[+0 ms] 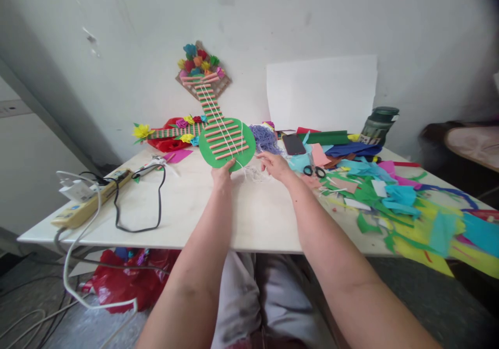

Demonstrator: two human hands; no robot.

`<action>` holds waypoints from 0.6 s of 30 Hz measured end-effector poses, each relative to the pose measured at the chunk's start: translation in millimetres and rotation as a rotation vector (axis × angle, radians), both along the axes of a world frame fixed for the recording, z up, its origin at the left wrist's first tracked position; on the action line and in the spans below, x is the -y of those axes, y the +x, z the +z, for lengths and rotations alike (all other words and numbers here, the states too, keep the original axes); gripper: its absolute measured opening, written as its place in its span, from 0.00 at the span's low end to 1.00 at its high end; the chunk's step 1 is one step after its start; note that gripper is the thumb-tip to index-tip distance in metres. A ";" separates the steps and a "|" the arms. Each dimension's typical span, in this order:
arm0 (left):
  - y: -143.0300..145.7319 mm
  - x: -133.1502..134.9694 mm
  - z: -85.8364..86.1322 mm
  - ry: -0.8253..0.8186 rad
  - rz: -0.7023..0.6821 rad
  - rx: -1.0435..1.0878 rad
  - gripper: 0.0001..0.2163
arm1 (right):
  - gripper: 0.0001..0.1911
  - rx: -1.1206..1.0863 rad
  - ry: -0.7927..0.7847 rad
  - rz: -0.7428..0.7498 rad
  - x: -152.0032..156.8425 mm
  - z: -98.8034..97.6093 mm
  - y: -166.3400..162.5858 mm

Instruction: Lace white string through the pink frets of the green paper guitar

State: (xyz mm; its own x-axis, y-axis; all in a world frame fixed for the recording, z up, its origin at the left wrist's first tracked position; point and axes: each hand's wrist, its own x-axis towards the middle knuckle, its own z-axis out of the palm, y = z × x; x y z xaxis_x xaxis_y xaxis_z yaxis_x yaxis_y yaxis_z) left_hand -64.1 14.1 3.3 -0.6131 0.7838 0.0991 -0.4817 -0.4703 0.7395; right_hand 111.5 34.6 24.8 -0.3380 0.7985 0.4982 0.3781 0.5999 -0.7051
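My left hand (223, 176) grips the bottom edge of a green paper guitar (249, 131), thumb on its front. The toy guitar is held tilted up above the table, with pink rolled-paper bars across its round body and neck and white strings running lengthwise. A loose end of white string dangles over the body. To its right, my right hand (274, 166) is apart from the guitar, index finger extended and the others loosely curled; I see nothing held in it. White string (255, 174) lies in a loose heap on the table between my hands.
A second decorated paper guitar (175, 131) lies behind on the left. Power strip (91, 199) and black cable (159, 203) sit left. To the right are scissors (314, 171), a phone (293, 144), purple yarn (265, 139), paper scraps (401, 198) and a dark bottle (377, 125).
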 end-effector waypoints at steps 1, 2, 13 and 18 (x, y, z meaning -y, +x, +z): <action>0.7 -0.5 -0.7 -0.003 -0.006 -0.003 0.25 | 0.12 0.044 0.032 -0.012 -1.0 -0.9 -0.8; 1.3 -0.8 -1.4 -0.005 -0.009 -0.003 0.25 | 0.12 0.084 0.068 -0.023 -1.7 -1.4 -1.7; 4.5 -1.0 -3.9 -0.006 -0.054 -0.062 0.22 | 0.14 0.381 0.181 -0.238 15.7 5.5 -11.3; 3.1 -5.1 -9.8 0.033 -0.059 -0.101 0.23 | 0.15 0.405 0.243 -0.166 16.0 5.0 -13.4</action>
